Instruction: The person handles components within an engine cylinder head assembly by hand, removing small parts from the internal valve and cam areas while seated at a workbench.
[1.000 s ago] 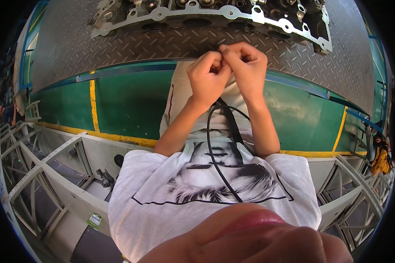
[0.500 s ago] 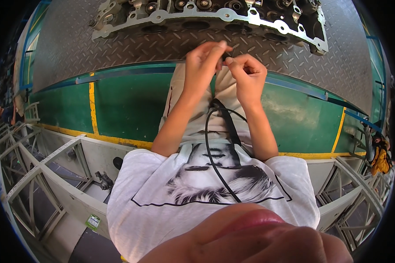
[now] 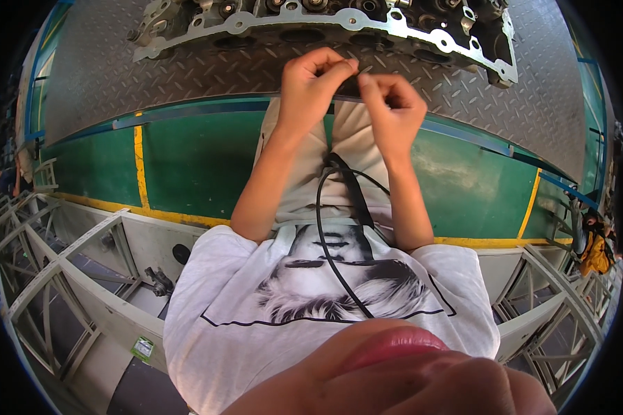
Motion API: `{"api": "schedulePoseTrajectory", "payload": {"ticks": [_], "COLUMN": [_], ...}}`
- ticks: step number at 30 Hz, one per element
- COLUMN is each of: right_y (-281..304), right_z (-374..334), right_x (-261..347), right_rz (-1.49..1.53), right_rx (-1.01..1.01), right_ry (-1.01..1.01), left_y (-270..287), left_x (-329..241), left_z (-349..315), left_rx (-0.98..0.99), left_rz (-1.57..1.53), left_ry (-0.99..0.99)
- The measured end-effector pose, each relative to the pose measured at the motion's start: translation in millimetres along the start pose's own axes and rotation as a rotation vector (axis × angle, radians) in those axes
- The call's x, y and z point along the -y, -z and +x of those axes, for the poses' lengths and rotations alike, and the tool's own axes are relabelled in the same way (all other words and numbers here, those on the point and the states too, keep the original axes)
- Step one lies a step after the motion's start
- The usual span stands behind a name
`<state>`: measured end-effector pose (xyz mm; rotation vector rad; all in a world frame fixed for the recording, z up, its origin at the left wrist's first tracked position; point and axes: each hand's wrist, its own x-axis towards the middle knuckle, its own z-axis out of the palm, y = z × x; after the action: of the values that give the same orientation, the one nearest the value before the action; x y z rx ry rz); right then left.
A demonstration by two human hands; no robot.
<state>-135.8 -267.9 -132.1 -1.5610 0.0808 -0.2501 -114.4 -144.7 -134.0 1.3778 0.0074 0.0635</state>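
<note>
A metal engine cylinder head (image 3: 398, 26), with a pale machined flange and dark openings along its near side, lies at the top of the view. Just in front of it, over the near edge of the worktop, I hold both hands up. The fingers of my left hand (image 3: 313, 86) are pinched together, thumb against forefinger. My right hand (image 3: 394, 114) is curled, its thumb and forefinger closed close to the left fingertips. Whatever sits in either pinch is too small to make out. Neither hand touches the cylinder head.
The dark tread-plate worktop (image 3: 208, 81) has a blue edge strip. Below it runs a green floor (image 3: 201, 166) with yellow lines. Grey metal frames (image 3: 76, 256) stand behind me on both sides. A black cable (image 3: 320, 207) hangs over my shirt. Another person (image 3: 592, 242) is at far right.
My hands have moved a little apart at the fingertips. The left has shifted slightly up and to the left; the right has risen slightly. The cylinder head appears slightly higher and further left in view.
</note>
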Motion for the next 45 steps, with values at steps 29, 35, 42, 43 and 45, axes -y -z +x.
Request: {"api": "schedulePoseTrajectory", "payload": {"ticks": [29,35,42,43,45], "right_y": [-3,4,13,16,24], "right_z": [27,27,29,30,33], "right_x": [-18,-22,-26,-26,-25], "right_rz": [-0.464,-0.605,-0.576,-0.577,-0.623], "right_rx": [-0.118,-0.065,-0.044,-0.046,-0.107], "right_ry": [0.704,0.757,0.737,0.734,0.752], "left_y": [-2,-21,-25,-25,-23], "left_x": [-6,-21,-27,-26,-23], "left_z": [7,1,-18,-18,-17], "left_rx": [0.006,0.079,0.071,0.074,0.025], "left_rz": [-0.260,-0.052,0.218,0.218,0.168], "left_ry": [0.113,-0.081,-0.195,-0.193,-0.130]}}
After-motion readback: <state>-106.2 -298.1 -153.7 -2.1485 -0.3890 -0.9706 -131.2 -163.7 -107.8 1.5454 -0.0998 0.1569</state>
